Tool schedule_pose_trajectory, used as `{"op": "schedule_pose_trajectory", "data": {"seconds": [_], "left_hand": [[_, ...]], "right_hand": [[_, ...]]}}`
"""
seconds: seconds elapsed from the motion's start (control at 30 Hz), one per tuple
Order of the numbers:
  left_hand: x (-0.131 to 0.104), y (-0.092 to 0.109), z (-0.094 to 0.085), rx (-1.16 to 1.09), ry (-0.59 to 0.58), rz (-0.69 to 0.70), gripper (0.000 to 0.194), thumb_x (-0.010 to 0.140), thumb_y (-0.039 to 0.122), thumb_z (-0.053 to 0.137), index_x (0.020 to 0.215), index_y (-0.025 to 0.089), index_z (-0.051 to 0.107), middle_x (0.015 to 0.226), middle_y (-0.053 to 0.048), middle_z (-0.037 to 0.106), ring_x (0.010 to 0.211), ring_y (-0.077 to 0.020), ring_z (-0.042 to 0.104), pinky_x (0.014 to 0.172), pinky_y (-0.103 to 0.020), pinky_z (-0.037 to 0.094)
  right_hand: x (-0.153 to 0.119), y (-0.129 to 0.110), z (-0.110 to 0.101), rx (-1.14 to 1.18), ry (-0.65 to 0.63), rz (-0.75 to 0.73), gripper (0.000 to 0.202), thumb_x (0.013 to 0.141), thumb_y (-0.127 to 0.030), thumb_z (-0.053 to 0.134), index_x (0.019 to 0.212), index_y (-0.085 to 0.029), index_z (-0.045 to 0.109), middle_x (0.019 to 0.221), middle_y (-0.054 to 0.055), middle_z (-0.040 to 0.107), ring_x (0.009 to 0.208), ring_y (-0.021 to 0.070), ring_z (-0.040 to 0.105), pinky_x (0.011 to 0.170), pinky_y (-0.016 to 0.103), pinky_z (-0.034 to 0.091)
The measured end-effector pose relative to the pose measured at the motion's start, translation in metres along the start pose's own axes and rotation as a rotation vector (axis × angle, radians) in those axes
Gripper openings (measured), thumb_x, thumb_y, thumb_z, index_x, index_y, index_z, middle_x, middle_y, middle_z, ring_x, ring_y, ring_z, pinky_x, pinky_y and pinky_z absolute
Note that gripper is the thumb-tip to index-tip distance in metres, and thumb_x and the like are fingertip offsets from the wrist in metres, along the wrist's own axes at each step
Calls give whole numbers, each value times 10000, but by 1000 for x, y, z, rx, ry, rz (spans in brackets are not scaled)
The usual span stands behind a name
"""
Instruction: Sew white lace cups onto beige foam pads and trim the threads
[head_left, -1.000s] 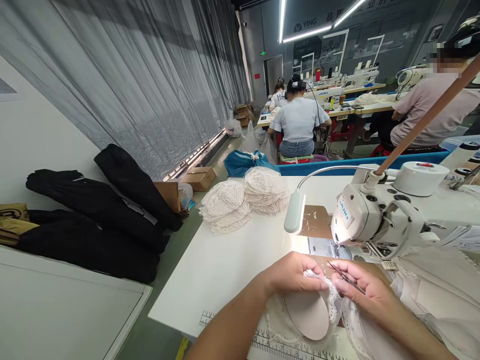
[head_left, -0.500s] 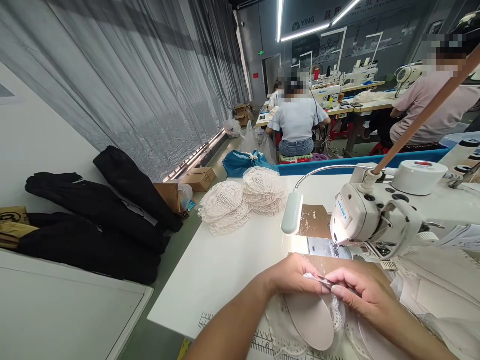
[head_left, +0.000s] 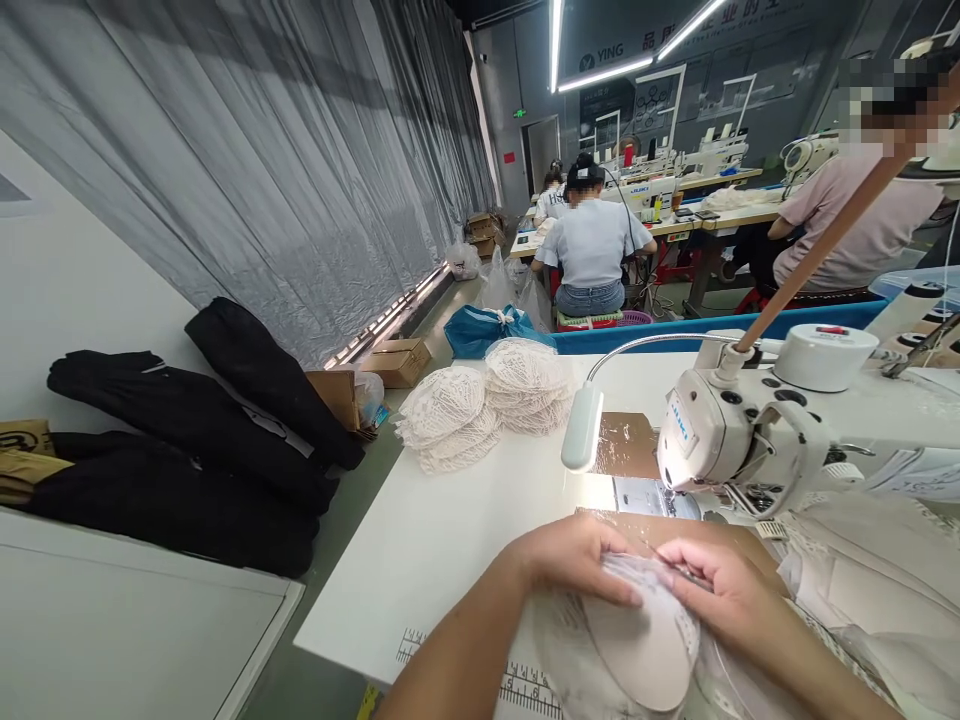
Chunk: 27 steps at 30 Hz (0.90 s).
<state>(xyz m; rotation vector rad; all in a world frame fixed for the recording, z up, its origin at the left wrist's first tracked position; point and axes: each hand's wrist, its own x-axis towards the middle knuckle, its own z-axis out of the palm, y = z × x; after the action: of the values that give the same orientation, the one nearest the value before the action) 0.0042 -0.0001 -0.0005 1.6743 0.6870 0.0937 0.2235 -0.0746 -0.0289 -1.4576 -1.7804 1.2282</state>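
Observation:
My left hand [head_left: 581, 565] is closed on the upper left edge of a pale oval pad with white lace [head_left: 645, 650], its thumb lying across the front. My right hand [head_left: 712, 580] pinches at the pad's upper right edge, with a small dark tool partly visible between its fingers. Sheer lace fabric hangs round the pad and is blurred. Just beyond my hands is the white sewing machine [head_left: 709, 430], its metal plate [head_left: 645, 497] lit by a lamp [head_left: 583, 428].
Two stacks of lace pieces [head_left: 442, 410] [head_left: 527, 380] lie at the table's far left. Pale fabric [head_left: 877, 570] is heaped on the right. A blue bag [head_left: 495, 330] sits beyond the table [head_left: 420, 530]. People sit at other machines.
The pad has been raised and turned, so more of its face and lace shows between my hands. My left thumb has moved down onto its front.

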Motion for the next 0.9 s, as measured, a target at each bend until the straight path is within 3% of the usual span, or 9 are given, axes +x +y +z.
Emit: {"op": "schedule_pose_trajectory", "data": {"seconds": [0.1,0.17,0.23,0.3,0.4,0.57,0.73,0.9], "left_hand": [[-12,-1,-14,130,-2,-38,409,610,394,825,934,169,721,770,12,623,693,-144,536,594,-216,390],[-18,-2,-20,108,67,-15,355,656,343,783,955,164,712,780,9,626,699,-141,536,605,-216,392],[-20,-3,-21,35,121,43,370,690,342,762,1006,158,703,874,-15,657,786,-165,570,669,-228,422],[-18,-3,-18,-28,130,93,412,706,371,767,1049,156,696,967,-38,670,879,-191,590,739,-244,443],[-13,-2,-9,-65,126,116,430,715,390,774,1067,157,693,970,-40,673,877,-190,599,747,-247,446],[-6,1,5,-93,230,166,395,710,345,782,1048,162,693,982,-48,677,875,-176,592,747,-237,433],[-2,2,13,-98,244,131,318,723,370,772,957,161,717,883,-19,672,780,-138,570,679,-213,410],[0,3,15,-131,189,59,299,755,386,733,908,128,742,745,-12,631,672,-126,531,612,-220,392]], "right_hand": [[-3,-3,-7,-42,-28,-7,426,903,-577,446,748,-212,601,725,12,601,713,199,563,648,306,440],[-5,-4,-9,-3,-154,-41,435,887,-593,471,712,-211,584,711,5,593,694,189,546,639,295,439],[-5,-5,-8,68,-188,-29,464,899,-612,433,700,-217,571,700,8,593,679,185,550,625,286,450],[-3,-6,-4,135,-90,24,485,916,-628,373,758,-225,591,735,22,613,707,192,575,630,281,468],[0,-7,1,102,37,26,420,867,-622,475,857,-229,625,797,27,634,760,208,589,666,280,476],[-1,-6,4,-13,83,-49,404,890,-576,468,695,-226,525,659,-14,501,632,169,475,570,272,404],[-4,-7,6,42,68,-58,405,902,-584,451,754,-233,590,700,-2,558,674,185,520,617,292,434],[-9,-5,6,152,209,-10,463,905,-600,442,1105,-244,660,847,43,688,820,230,649,723,317,534]]}}
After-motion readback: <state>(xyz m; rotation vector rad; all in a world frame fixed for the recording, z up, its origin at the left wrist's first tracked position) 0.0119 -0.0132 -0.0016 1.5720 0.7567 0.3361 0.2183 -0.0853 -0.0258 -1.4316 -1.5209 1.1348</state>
